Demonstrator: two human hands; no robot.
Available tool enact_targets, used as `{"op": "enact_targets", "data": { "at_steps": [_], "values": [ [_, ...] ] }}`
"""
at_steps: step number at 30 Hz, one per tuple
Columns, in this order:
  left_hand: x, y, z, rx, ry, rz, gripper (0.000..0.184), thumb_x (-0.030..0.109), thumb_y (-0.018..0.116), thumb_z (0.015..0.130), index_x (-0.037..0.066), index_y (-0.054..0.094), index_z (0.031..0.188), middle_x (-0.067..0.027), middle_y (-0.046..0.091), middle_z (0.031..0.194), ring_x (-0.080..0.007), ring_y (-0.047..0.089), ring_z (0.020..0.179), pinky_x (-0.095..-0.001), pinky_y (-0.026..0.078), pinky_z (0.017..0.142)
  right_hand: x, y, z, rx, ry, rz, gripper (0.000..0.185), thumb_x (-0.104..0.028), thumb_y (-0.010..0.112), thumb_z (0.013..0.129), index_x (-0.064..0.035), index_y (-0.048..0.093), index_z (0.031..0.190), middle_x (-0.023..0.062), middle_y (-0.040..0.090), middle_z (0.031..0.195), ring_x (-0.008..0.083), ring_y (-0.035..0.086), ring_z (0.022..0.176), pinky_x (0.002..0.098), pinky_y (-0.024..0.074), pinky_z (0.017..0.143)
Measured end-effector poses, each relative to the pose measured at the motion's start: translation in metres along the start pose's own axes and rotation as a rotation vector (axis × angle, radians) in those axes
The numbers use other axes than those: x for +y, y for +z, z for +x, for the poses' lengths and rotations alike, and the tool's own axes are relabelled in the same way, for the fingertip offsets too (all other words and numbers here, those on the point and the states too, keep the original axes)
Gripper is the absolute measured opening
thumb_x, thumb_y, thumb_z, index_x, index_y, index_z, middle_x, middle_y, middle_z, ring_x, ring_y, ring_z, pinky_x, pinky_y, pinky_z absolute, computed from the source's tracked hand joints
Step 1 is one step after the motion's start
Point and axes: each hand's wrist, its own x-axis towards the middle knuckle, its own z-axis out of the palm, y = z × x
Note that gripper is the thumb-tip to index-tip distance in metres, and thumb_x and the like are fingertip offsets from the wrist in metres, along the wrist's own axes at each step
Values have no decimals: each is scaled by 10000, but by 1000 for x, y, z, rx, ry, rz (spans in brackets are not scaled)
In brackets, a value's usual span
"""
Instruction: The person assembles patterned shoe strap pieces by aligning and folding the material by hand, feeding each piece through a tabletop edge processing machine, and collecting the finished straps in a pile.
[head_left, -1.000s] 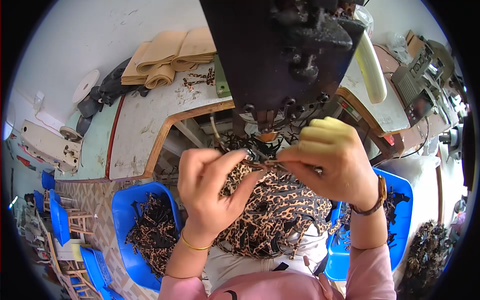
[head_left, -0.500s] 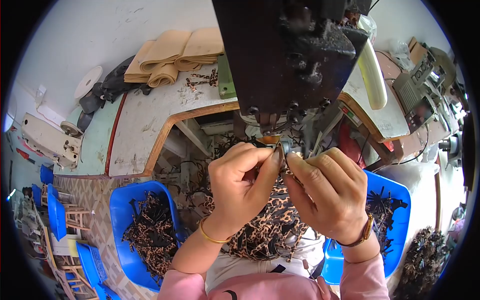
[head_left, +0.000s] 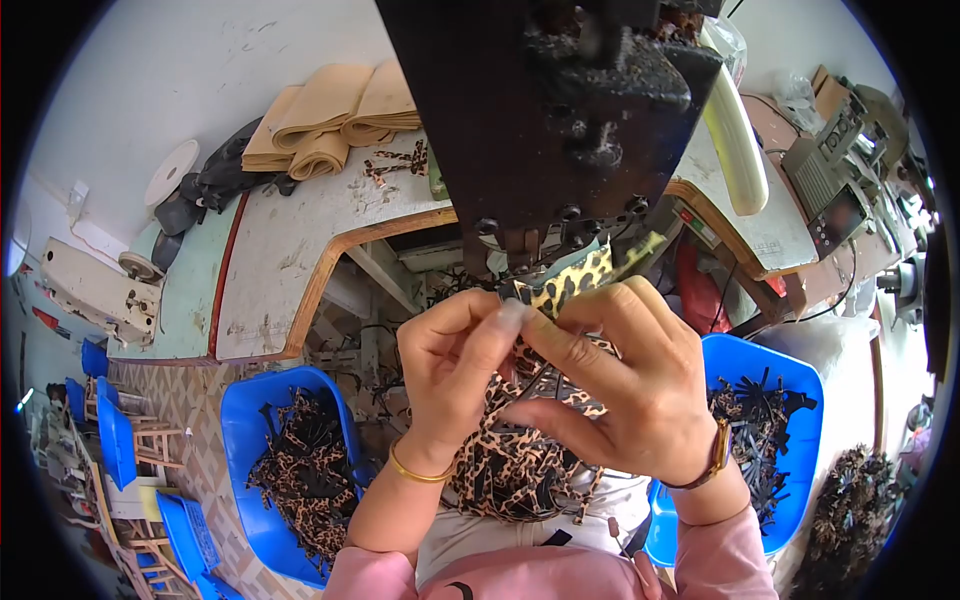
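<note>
A leopard-print fabric strip (head_left: 575, 286), brightly lit, lies under the black machine head (head_left: 560, 130), just below its metal foot (head_left: 522, 250). My left hand (head_left: 450, 365) is closed, thumb and forefinger pinching the strip's near end. My right hand (head_left: 640, 375) bends over the strip; its forefinger tip touches it beside my left thumb. The right thumb stands apart below, near thin dark strips. Whether the other right fingers touch the strip is hidden. Many leopard-print and black strips (head_left: 520, 470) lie heaped on my lap below both hands.
Blue bins holding similar strips stand at left (head_left: 240, 480) and right (head_left: 790, 370). A worktable (head_left: 290, 240) curves round the machine, with brown paper rolls (head_left: 335, 110) and leopard-print scraps (head_left: 400, 160) on it. At right is a control box (head_left: 825, 170); at far left, another sewing machine (head_left: 95, 285).
The leopard-print strip now shows spread under the machine head. My right thumb has come away from the forefinger and dropped lower. Both hands have shifted slightly left.
</note>
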Motion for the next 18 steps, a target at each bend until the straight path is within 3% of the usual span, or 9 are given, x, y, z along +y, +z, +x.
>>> {"op": "enact_targets", "data": {
  "at_steps": [2, 3, 5, 7, 8, 9, 18],
  "values": [
    [2, -4, 0, -50, -6, 100, 164, 62, 611, 863, -29, 597, 727, 20, 553, 633, -1, 458, 518, -151, 345, 454, 13, -6, -2, -4, 44, 219, 443, -352, 750, 698, 6, 674, 948, 89, 542, 901, 181, 539, 735, 282, 448, 610],
    [3, -5, 0, -48, -5, 99, 164, 62, 611, 863, -29, 597, 727, 20, 553, 633, -1, 458, 518, -151, 345, 454, 19, -10, -2, 63, 105, 270, 452, -303, 758, 709, 14, 641, 1010, 86, 540, 927, 131, 537, 767, 242, 441, 606],
    [4, -6, 2, -150, 19, 123, 145, 58, 616, 859, -36, 612, 749, 5, 571, 637, -8, 493, 543, -146, 382, 470, 30, -4, 1, 178, 399, 258, 422, -253, 737, 743, -9, 606, 1062, 88, 568, 954, 121, 543, 707, 240, 447, 589],
    [4, -2, 2, -148, -6, 111, 142, 60, 620, 857, -42, 621, 758, -3, 580, 640, -20, 515, 548, -152, 407, 481, 51, -4, 5, -30, 517, 574, 343, -190, 713, 785, -12, 601, 1055, 39, 605, 877, 45, 514, 631, 196, 421, 531],
    [2, 0, 3, -145, -35, 99, 141, 62, 624, 855, -48, 629, 767, -12, 589, 643, -32, 537, 552, -158, 432, 492, 56, -13, 9, -204, 680, 801, 224, -162, 675, 828, -19, 613, 990, -21, 606, 745, 9, 499, 580, 173, 401, 480],
    [1, 3, 3, -140, -64, 87, 141, 64, 627, 853, -54, 638, 776, -20, 599, 645, -44, 559, 557, -164, 457, 503, 60, -12, 10, -190, 686, 806, 161, -176, 659, 844, -35, 625, 914, -40, 594, 658, 7, 509, 543, 154, 395, 453],
    [-8, 23, -4, 50, -26, -93, 140, 61, 592, 875, -68, 637, 843, -76, 637, 686, -111, 615, 544, -200, 504, 489, 66, -17, 34, -208, 696, 809, 216, -220, 654, 840, -40, 592, 739, 3, 586, 600, 63, 553, 503, 180, 439, 458]
  ]
}}
